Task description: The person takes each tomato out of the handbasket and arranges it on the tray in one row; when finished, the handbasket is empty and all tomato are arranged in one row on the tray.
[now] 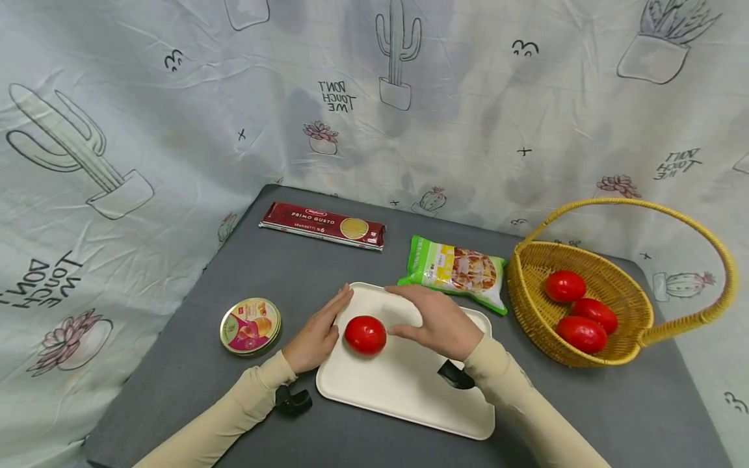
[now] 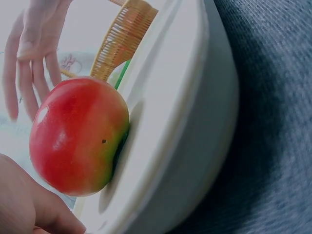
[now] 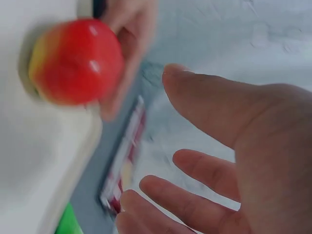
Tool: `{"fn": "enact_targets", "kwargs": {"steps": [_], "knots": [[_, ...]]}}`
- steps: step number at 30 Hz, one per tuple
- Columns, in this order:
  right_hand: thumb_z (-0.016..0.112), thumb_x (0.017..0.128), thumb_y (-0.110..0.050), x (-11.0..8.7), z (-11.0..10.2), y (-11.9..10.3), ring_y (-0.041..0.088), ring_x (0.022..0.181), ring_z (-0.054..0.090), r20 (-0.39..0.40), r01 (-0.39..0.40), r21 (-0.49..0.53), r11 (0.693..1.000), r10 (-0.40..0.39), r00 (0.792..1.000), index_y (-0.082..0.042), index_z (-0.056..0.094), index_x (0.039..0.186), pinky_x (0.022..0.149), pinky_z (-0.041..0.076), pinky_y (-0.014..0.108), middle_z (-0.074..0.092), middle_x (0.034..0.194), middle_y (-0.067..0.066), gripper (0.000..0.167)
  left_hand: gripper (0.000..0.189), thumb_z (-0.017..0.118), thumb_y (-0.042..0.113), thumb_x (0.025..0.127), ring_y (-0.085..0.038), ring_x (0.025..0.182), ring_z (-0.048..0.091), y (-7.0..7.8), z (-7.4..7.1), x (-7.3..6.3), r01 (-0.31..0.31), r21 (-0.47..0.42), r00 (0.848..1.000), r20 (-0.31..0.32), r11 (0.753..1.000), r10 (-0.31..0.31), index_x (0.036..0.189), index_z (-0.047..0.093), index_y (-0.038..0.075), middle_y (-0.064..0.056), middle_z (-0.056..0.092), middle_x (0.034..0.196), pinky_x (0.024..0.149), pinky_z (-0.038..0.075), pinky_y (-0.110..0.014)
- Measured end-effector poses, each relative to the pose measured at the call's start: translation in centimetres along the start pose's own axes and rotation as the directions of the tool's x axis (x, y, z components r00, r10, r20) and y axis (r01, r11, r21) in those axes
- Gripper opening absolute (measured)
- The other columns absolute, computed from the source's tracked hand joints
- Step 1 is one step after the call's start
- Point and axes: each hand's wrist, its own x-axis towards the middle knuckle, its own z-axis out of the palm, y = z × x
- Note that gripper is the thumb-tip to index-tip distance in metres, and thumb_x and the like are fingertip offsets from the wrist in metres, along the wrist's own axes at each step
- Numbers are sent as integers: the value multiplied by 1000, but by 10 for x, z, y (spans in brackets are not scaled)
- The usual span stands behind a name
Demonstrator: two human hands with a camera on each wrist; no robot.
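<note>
A glossy red fruit, tomato-like with a yellow-green patch underneath, lies on the left part of a white tray. My left hand rests along the tray's left edge, fingers extended, beside the fruit. Over the tray, my right hand is held with thumb and fingers spread apart, its thumb tip near the fruit's right side. The right wrist view shows nothing between that hand's thumb and fingers. In the left wrist view the fruit stands apart from the left hand's visible thumb.
Right of the tray stands a yellow wicker basket with a tall handle, holding several similar red fruits. A green-and-white food bag lies behind the tray. Farther back is a red spaghetti pack. Round tins sit at the left.
</note>
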Motion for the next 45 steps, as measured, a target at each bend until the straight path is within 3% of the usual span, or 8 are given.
{"fn": "enact_targets", "kwargs": {"steps": [5,10,20,24,27,36,42,45], "knots": [[84,93,-29,-26,-36,19,37,121,69,-66,-105,46,993,108,992,-5,62,147,99,57,55,66,143,15,63,71,47,-23,93,-44,157,26,0,1,0,-8,-3,1000,-3,1000,8,161,33,-10,-27,24,171,122,25,-57],[83,94,-28,-57,-75,45,43,118,70,-110,-225,46,973,228,967,-1,62,146,98,57,60,65,142,21,62,71,48,-22,94,-44,156,27,1,1,0,-4,6,1000,-5,1000,4,162,33,-10,-27,25,171,122,25,-57],[70,103,-40,-104,-144,112,48,130,61,-132,-436,12,900,434,891,-1,53,155,101,51,67,60,147,27,67,71,48,-24,93,-45,156,27,-1,0,2,-15,-4,1000,0,1000,15,161,32,-12,-28,25,170,121,24,-55],[66,104,-49,-114,-163,141,51,133,56,-88,-534,-2,846,532,842,0,47,158,105,45,70,56,149,32,75,71,47,-24,93,-44,156,25,-1,0,2,-7,-17,1000,10,1000,8,161,31,-12,-28,24,171,122,23,-55],[62,105,-53,-119,-171,160,53,135,52,-59,-582,-16,813,580,813,2,44,159,107,41,72,52,151,34,79,71,46,-24,93,-44,157,25,-1,0,2,-9,-19,1000,13,1000,10,161,31,-12,-28,24,171,122,23,-55],[62,103,-57,-126,-173,206,57,137,45,-38,-659,2,752,658,752,7,39,159,111,38,72,47,153,37,88,70,47,-24,93,-44,156,25,-2,1,3,-19,-14,1000,9,1000,19,161,32,-12,-28,24,171,122,23,-54],[64,101,-58,-127,-171,222,59,137,42,-32,-711,-7,703,710,703,8,36,160,112,35,73,40,155,40,93,70,48,-23,93,-45,156,27,-3,1,3,-22,-8,1000,6,1000,22,161,33,-12,-29,25,170,121,22,-46],[63,102,-58,-127,-170,227,60,139,40,-20,-722,-17,692,722,692,9,33,160,114,33,74,38,156,41,94,70,47,-22,94,-45,156,26,-2,0,3,-12,-17,1000,11,1000,12,161,32,-12,-28,25,171,122,21,-43]]}}
